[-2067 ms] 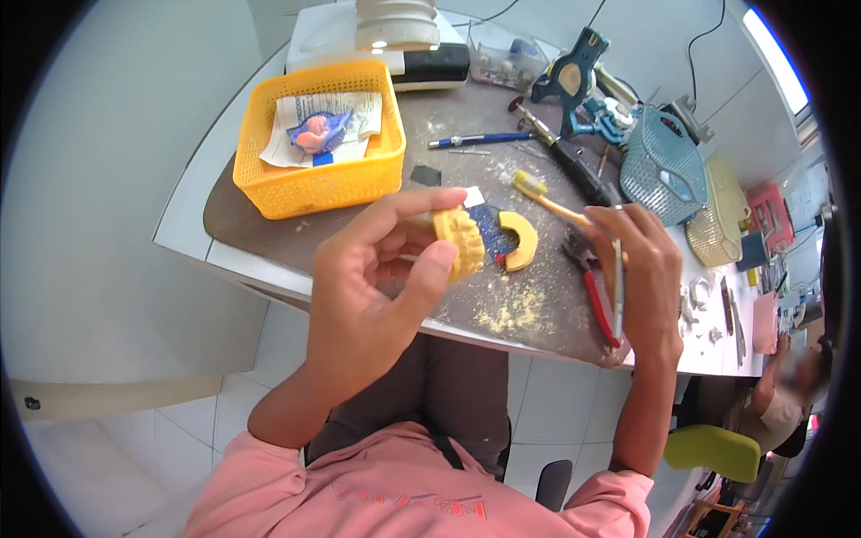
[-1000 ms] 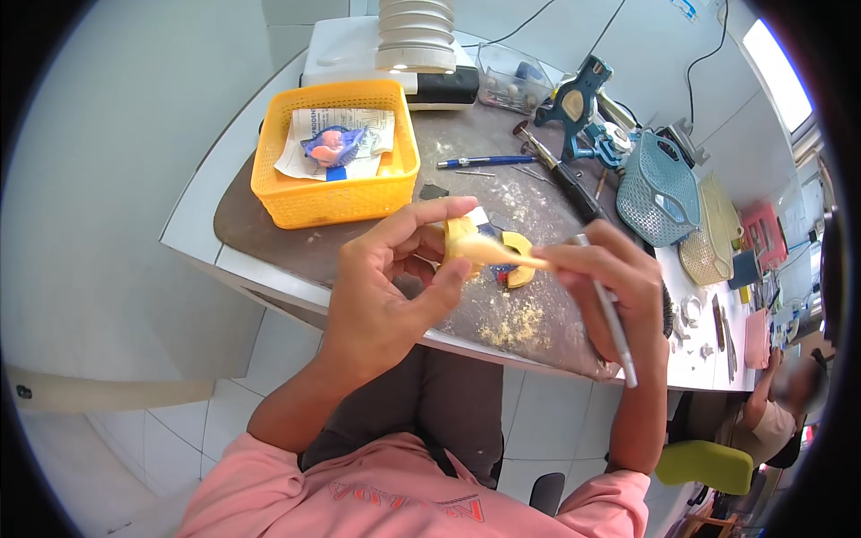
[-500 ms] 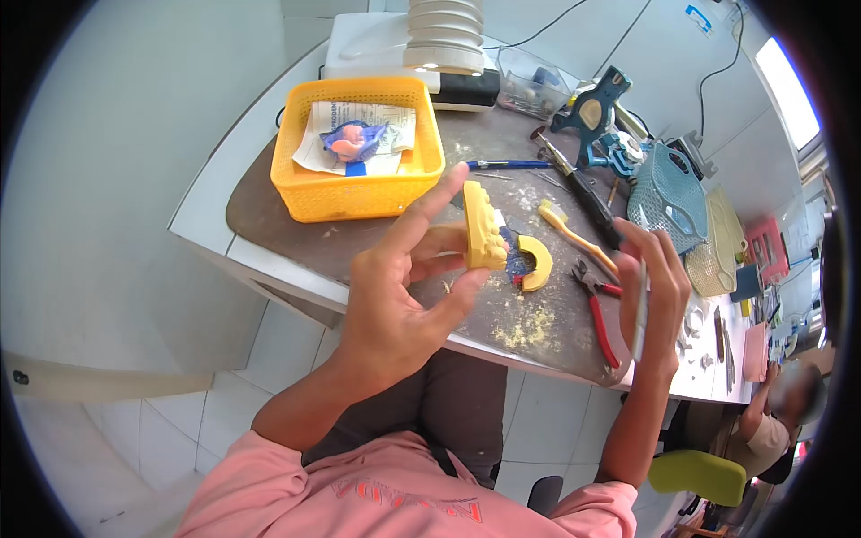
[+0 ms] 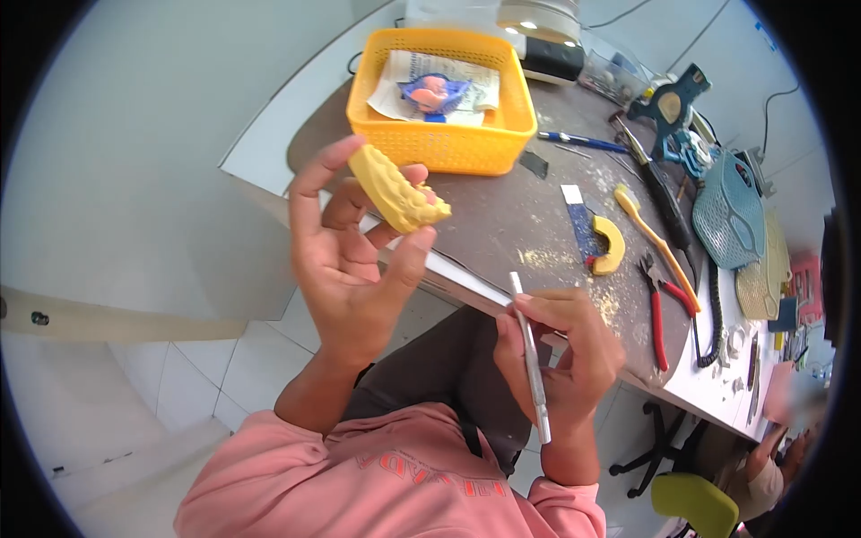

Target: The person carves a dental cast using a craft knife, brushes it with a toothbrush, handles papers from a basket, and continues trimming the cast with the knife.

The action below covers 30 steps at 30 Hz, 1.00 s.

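Between the thumb and fingers of my left hand (image 4: 354, 238) is a yellow dental cast (image 4: 395, 193), tilted, with its row of teeth towards the right. It is held up in front of the yellow basket. My right hand (image 4: 569, 350) grips a thin whitish-grey rod-shaped tool (image 4: 531, 359) like a pen, its upper end pointing at the bench; its exact kind I cannot make out. A second, horseshoe-shaped yellow plaster piece (image 4: 610, 247) lies on the bench beside a blue strip (image 4: 581, 229), amid yellow crumbs.
The yellow basket (image 4: 439, 148) holds paper and a blue and pink dental impression (image 4: 434, 92). To the right lie a toothbrush (image 4: 659, 242), red-handled pliers (image 4: 662, 314), a black handpiece (image 4: 664, 197) and a blue basket (image 4: 731, 211). A person (image 4: 762, 471) sits at the far right.
My left hand has moved left and turned the cast so that it tilts. My right hand has come down and left, bringing the rod-shaped tool into clear sight. The camera view has shifted.
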Each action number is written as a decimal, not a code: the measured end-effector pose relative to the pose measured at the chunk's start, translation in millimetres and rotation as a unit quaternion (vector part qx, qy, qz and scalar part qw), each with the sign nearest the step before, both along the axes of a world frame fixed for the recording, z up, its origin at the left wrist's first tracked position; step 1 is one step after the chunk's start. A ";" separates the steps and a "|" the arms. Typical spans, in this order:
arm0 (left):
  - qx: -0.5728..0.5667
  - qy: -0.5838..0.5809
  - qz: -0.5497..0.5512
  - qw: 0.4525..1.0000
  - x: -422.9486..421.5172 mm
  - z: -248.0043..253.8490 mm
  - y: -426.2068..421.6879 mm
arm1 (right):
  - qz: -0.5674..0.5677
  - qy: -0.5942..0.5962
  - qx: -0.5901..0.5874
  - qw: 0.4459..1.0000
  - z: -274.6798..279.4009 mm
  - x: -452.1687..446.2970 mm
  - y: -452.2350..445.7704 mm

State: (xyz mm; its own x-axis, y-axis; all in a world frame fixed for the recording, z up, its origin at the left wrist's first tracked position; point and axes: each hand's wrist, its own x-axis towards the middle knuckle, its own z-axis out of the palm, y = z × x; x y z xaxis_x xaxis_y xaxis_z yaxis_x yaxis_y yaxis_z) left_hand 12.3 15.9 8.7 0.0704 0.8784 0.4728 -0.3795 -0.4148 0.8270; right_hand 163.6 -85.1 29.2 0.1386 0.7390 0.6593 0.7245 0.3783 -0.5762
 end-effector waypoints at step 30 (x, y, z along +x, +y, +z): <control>0.094 0.013 -0.080 0.992 5.5 -9.2 -6.0 | -0.020 0.136 0.036 0.990 -1.4 0.1 -25.8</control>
